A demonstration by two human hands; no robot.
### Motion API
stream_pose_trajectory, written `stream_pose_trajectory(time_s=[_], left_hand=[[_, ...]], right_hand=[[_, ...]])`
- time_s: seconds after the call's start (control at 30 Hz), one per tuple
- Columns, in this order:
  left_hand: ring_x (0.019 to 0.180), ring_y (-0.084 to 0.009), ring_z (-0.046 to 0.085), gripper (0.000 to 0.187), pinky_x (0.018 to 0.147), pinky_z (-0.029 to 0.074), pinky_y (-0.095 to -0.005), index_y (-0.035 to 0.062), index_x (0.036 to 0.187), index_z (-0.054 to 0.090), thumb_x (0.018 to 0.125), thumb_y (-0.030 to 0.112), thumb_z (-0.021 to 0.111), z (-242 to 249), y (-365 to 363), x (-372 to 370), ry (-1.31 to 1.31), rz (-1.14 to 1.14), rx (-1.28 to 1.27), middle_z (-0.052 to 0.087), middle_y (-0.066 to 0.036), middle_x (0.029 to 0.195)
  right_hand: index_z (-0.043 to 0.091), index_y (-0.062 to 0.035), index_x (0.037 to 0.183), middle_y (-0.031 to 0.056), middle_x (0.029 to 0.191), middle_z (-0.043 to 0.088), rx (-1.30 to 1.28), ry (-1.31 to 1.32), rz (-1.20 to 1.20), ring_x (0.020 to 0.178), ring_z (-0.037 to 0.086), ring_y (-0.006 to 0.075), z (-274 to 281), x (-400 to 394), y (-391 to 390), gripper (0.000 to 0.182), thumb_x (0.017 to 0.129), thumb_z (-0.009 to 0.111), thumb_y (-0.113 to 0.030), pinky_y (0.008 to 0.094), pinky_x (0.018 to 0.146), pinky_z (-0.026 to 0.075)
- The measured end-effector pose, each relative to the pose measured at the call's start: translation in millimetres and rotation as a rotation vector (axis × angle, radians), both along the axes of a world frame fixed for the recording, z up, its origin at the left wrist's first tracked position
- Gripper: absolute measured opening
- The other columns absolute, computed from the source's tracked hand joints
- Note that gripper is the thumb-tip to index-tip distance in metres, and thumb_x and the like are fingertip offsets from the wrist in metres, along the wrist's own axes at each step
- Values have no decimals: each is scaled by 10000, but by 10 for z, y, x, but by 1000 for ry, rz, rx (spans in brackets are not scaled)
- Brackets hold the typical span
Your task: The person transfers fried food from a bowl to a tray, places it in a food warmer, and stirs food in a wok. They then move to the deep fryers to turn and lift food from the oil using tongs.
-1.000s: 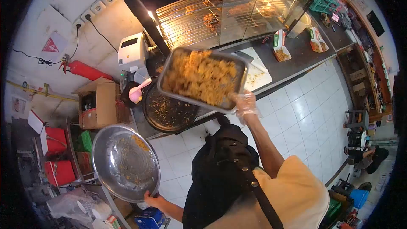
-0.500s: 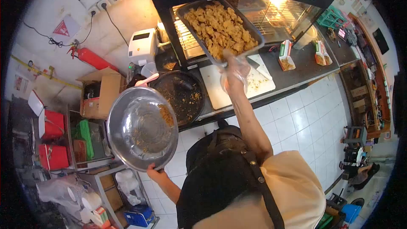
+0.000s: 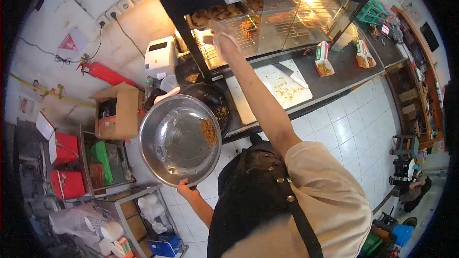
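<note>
My left hand (image 3: 188, 190) grips the near rim of a large metal bowl (image 3: 177, 162), held tilted to the left of my body. Fried crumbs cling to the bowl's inside. Inside the lit food warmer (image 3: 296, 19), my right hand (image 3: 219, 37) reaches in, wearing a clear plastic glove. Its fingers look spread, just below a tray of fried pieces (image 3: 217, 14) on the upper left of the rack. Whether the fingertips touch that tray cannot be made out. Behind the bowl, a dark pan (image 3: 220, 98) with crumbs is partly hidden.
A knife (image 3: 290, 75) lies on a white cutting board (image 3: 258, 81) scattered with crumbs. Two paper food boxes (image 3: 323, 62) stand to its right. A white label printer (image 3: 160, 57), fire extinguisher (image 3: 103, 72) and cardboard box (image 3: 119, 110) are at left.
The tray of fried pieces went from my right hand's grip outside the warmer to inside it. My right hand moved up and left and let go. The bowl shifted right.
</note>
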State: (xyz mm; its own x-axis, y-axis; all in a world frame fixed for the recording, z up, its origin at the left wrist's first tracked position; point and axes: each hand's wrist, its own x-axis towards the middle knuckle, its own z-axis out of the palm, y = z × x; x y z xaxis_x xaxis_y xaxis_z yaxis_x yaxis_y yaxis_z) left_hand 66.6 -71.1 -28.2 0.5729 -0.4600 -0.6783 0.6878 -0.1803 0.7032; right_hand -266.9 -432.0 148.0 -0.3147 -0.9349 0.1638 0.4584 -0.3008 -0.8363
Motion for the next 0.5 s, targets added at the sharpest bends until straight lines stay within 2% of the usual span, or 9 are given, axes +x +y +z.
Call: stream_pose_trajectory(time_s=[0.03,0.13,0.2,0.23,0.27,0.33,0.37,0.47,0.5], left_hand=[[834,-324,576,439,739,515,-487,-49,999,525,564,6,508,-15,-83,-60,-3,-19,-9,547,-148,966],[842,-353,584,511,718,527,-515,-47,1073,499,565,4,497,-103,-272,-222,39,-78,-5,537,-169,1005],[843,-364,591,543,692,541,-509,-43,1122,476,582,11,488,-188,-366,-330,15,-109,-27,530,-188,1032],[843,-370,595,560,679,548,-505,-42,1147,465,590,14,483,-217,-425,-388,3,-125,-39,527,-197,1045],[886,-375,578,571,710,539,-510,-40,1175,443,608,27,479,-175,-487,-471,-8,-155,-54,516,-198,1066],[972,-386,545,596,772,520,-521,-35,1230,400,645,52,471,13,-593,-628,-26,-223,-84,495,-201,1109],[986,-390,540,595,776,516,-527,-28,1239,396,660,81,482,68,-636,-671,-31,-225,-41,478,-207,1148],[991,-394,534,591,789,506,-541,-15,1242,396,675,122,494,-179,-694,-527,44,-237,10,475,-205,1158],[921,-356,581,522,676,553,-458,-36,1186,450,716,190,480,-101,-696,-584,-7,-286,36,527,-211,1087]], right_hand=[[515,-6,1093,125,1108,530,87,-89,45,814,606,213,171,-20,180,255,867,543,-118,341,650,522],[529,-13,1070,95,879,593,251,-95,109,678,591,182,-79,-126,634,240,894,529,-176,315,605,498],[569,-11,1006,81,811,603,153,-240,204,629,546,158,-744,-230,840,213,895,534,-189,297,564,470],[582,-8,978,83,808,603,181,-209,257,613,528,150,-964,-351,1076,204,895,537,-189,291,546,459],[596,-6,951,85,805,603,208,-178,309,598,510,142,-955,-470,1426,199,894,540,-189,285,528,448],[599,-6,951,84,790,603,542,-102,226,599,512,133,-1027,-687,1944,203,883,558,-193,270,519,447],[600,-7,947,85,789,610,582,-118,181,597,513,130,-1170,-816,2196,202,880,563,-193,262,522,451],[598,-7,941,90,794,623,641,-204,80,599,525,129,-1376,-1193,2771,195,870,573,-187,251,532,463],[596,-6,939,92,797,626,654,-234,58,602,531,130,-1383,-1302,2892,193,866,576,-184,250,536,467]])
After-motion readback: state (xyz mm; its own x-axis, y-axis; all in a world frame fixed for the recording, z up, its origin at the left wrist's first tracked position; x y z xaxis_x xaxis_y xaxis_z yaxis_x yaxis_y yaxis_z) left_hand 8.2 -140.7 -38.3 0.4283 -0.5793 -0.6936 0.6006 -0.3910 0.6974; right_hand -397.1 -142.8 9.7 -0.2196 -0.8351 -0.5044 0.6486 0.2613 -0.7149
